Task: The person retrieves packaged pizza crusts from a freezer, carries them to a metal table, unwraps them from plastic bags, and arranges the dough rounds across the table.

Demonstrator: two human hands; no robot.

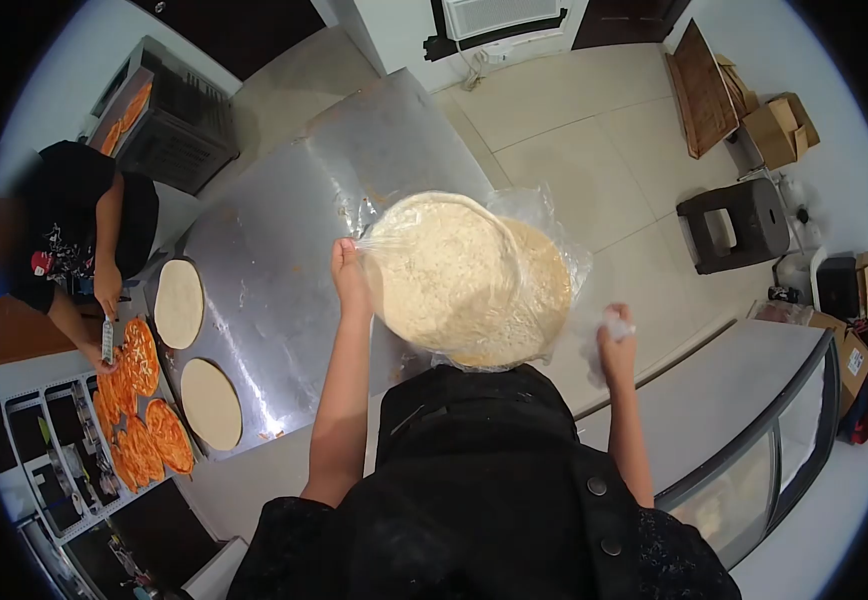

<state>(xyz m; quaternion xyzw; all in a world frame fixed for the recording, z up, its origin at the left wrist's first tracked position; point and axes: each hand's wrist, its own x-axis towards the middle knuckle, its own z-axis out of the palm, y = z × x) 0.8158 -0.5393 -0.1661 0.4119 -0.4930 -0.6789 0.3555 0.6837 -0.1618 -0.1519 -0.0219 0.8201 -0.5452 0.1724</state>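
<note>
My left hand point(350, 275) is closed on the gathered edge of a clear plastic bag point(569, 255). Inside or against the plastic are pale round pizza bases point(444, 270), at least two, overlapping and held above the metal table's near edge. Apart from the bag, out to the right, my right hand point(616, 345) is curled around a small whitish, see-through piece, perhaps crumpled plastic; blur hides its exact kind. Two plain pizza bases, one oval base point(180, 304) and one nearer base point(211, 404), lie at the table's left edge.
The metal table point(294, 220) stretches away ahead. At left, a co-worker's hand point(108, 290) holds a grater point(108, 340) over sauced pizza bases point(140, 360). A glass-fronted case point(734, 400) stands right, with a black stool point(734, 225) and cardboard boxes point(782, 130) beyond.
</note>
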